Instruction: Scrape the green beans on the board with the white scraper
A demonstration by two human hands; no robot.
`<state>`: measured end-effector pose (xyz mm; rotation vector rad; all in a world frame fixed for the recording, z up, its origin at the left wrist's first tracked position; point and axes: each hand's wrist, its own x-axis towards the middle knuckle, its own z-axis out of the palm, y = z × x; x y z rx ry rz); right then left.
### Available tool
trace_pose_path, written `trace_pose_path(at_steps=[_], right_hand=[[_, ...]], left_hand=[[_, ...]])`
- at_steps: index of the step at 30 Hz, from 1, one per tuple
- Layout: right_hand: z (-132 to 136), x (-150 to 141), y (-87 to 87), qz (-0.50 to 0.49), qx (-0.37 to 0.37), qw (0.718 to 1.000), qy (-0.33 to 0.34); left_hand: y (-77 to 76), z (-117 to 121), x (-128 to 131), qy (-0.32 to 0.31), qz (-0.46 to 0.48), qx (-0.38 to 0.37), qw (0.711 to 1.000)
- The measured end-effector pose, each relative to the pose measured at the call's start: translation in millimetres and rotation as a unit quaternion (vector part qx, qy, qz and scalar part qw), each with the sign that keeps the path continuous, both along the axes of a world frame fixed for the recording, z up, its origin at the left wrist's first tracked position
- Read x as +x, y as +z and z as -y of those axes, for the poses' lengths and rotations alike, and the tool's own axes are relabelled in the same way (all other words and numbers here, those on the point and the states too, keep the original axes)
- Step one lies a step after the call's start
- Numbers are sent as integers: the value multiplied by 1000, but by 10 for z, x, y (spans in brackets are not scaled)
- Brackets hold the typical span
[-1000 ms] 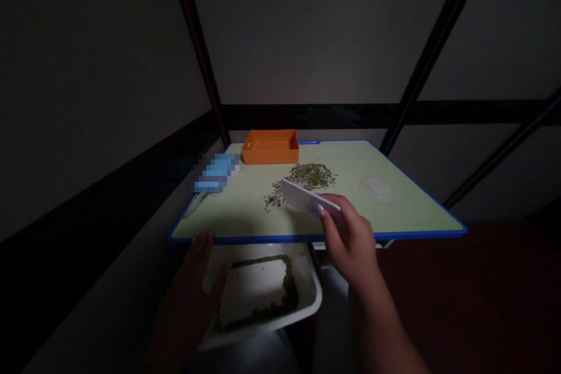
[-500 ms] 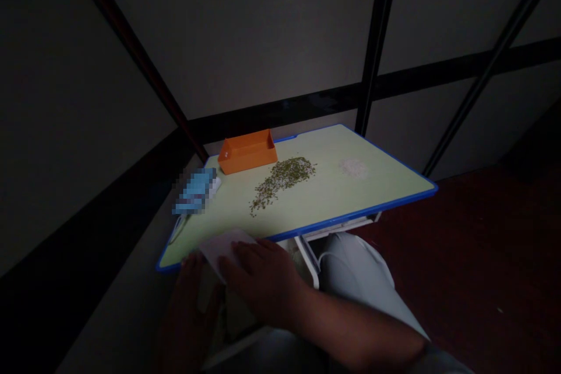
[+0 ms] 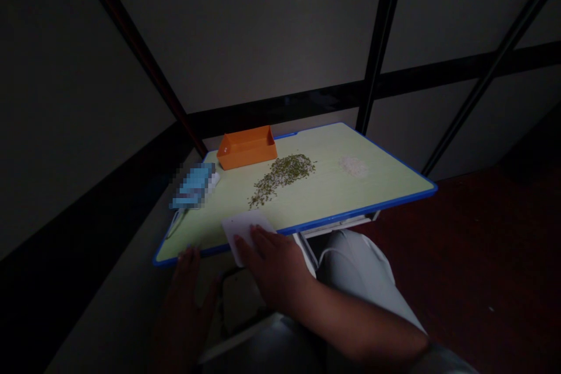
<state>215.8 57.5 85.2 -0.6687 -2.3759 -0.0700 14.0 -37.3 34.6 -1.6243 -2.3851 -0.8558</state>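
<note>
White card [image 3: 241, 225] lies across the near edge of the table [image 3: 315, 204], left half, part over the pale top and part overhanging; one tiny dark speck on it. Right hand [image 3: 280, 269] has it, fingers laid over the upper face, grip narrow; thumb hidden, so can't tell how it's pinched underneath. Step in hand, as a judgement: working the card at the near edge, above the white bin [image 3: 243, 337] sitting below. Can't tell if the card is pressed down or slightly lifted. Next move probably calls for a low, level card edge and a steady table, with the card well apart from loose bits unless they're meant to be touched. Green grains [image 3: 287, 169], some pale ones mixed in, spread mid-table, tail pointing at the near left corner, just beyond the card, not touching it. Pale grains [image 3: 353, 166] make a separate patch toward the right edge. Pose: right forearm comes in from lower right, hand angled up and left over the near edge. Left hand [image 3: 188, 286] near the near left corner, fingertips up at the blue rim, thumb spread wide, nothing visible held; dim there, firm contact unclear. Orange box [image 3: 248, 158] at the far left corner, blurred blue item [image 3: 193, 184] along the left edge.
</note>
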Motion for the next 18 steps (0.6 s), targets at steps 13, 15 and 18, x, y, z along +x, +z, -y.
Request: trace_pose_path(at_steps=[13, 15, 18], right_hand=[[-37, 10, -68, -73, 47, 994, -63], [-36, 5, -80, -95, 66, 991, -61], [-11, -6, -81, -104, 67, 991, -46]], left_hand=[[80, -18, 61, 13, 13, -29, 999], [76, -13, 55, 10, 12, -28, 999], [65, 4, 34, 7, 9, -31, 999]])
